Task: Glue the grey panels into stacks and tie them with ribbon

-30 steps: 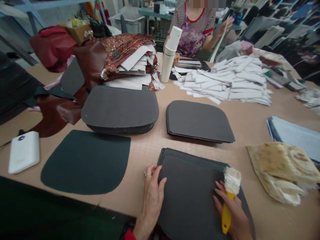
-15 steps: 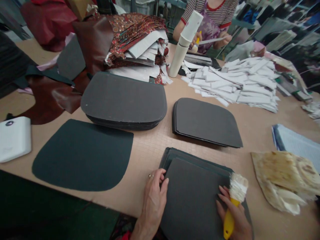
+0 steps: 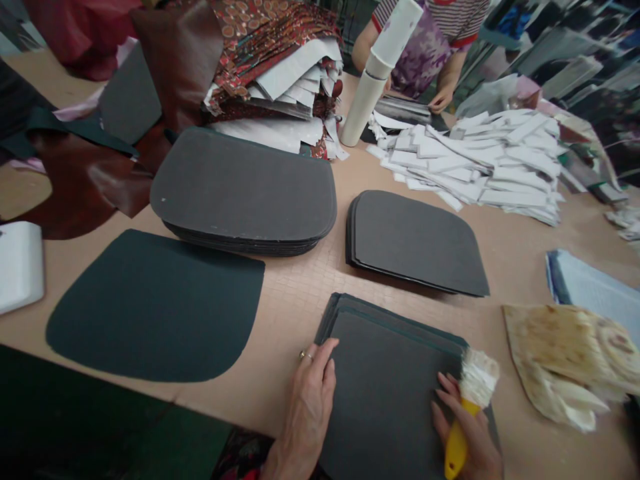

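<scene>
The person is resting both hands on the near stack (image 3: 385, 393) of grey sheets on the table (image 3: 290, 293), and the step in hand is looking like steadying or lining up those sheets. The left hand (image 3: 307, 400) is lying along the left edge of the near stack, its fingers loosely bent and only partly uncurled, the tips touching the top sheet; whether it is pinching any sheet, I cannot tell. The right hand (image 3: 467, 427) is holding a brush (image 3: 470, 405) with a yellow handle while its fingertips are reaching out onto the right part of the same sheet; how firmly it is gripping, I cannot tell. The whitened bristles are pointing toward the far right corner of the near stack. Beyond the top sheet, the far edges of the lower sheets are showing in uneven steps, so the next move is probably calling for even, gentle pressure from both sides, with the bristles staying clear of the grey face. A single green sheet (image 3: 160, 310) is lying left of the near stack, a small stack (image 3: 417, 240) is sitting just behind it, a big stack (image 3: 245, 187) is standing behind and to its left, and a stained cloth (image 3: 560, 347) is lying to its right.
</scene>
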`<state>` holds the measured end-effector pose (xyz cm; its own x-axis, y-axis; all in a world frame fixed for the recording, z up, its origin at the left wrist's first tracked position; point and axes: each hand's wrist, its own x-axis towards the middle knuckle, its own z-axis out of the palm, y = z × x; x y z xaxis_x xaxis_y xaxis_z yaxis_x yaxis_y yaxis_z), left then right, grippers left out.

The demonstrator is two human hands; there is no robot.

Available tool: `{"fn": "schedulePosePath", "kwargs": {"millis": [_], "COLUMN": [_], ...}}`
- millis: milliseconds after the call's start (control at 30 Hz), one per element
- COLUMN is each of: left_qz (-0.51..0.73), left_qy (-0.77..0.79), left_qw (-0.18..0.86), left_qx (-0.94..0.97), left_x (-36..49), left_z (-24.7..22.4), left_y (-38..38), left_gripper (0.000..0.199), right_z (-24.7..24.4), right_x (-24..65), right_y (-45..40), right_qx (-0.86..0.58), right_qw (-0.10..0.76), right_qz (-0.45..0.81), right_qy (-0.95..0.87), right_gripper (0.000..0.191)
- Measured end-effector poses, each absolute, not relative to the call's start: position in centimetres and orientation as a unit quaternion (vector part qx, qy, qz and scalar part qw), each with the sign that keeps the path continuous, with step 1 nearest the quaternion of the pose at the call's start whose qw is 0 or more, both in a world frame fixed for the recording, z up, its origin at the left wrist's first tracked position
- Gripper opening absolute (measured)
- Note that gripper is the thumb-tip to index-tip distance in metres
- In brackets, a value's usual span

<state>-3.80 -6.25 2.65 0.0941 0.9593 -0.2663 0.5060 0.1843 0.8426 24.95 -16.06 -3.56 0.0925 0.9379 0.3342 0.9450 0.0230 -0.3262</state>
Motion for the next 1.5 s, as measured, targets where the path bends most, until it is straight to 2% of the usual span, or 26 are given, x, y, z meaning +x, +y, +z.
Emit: {"fn": "schedulePosePath", "kwargs": {"millis": [133, 400, 600, 800, 900, 1100, 1300, 1500], "left_qz": [0.241, 0.206, 0.197, 0.197, 0.206, 0.211, 0.231, 0.174], "left_qy": [0.627, 0.628, 0.623, 0.623, 0.624, 0.630, 0.634, 0.619], "left_qw": [0.426, 0.408, 0.416, 0.418, 0.417, 0.395, 0.347, 0.324], "left_qx": [0.606, 0.630, 0.632, 0.631, 0.628, 0.635, 0.652, 0.694], "left_x": [-3.8, -3.8, -3.9, -3.8, -3.8, -3.8, -3.4, -3.8], "left_z": [3.2, 3.0, 3.9, 3.7, 3.5, 2.7, 1.2, 1.9], "left_y": [-5.9, -5.7, -5.2, -5.3, -5.4, -5.5, -5.8, -5.4], "left_gripper": [0.037, 0.042, 0.042, 0.041, 0.039, 0.040, 0.039, 0.042], "right_z": [-3.5, -4.8, -4.7, -3.7, -3.5, -3.2, -2.6, -2.7], "right_x": [25.2, 26.1, 25.9, 25.4, 25.3, 24.8, 24.3, 24.4], "right_y": [-15.6, -16.2, -16.2, -15.5, -15.4, -15.7, -15.7, -15.7], "right_qx": [-0.685, -0.701, -0.697, -0.669, -0.663, -0.690, -0.693, -0.690], "right_qw": [0.199, 0.172, 0.221, 0.217, 0.211, 0.234, 0.239, 0.235], "right_qz": [-0.058, -0.041, -0.023, -0.063, -0.078, -0.032, -0.021, -0.025], "right_qy": [-0.699, -0.691, -0.682, -0.708, -0.714, -0.684, -0.680, -0.684], "right_gripper": [0.033, 0.042, 0.036, 0.025, 0.025, 0.032, 0.028, 0.026]}}
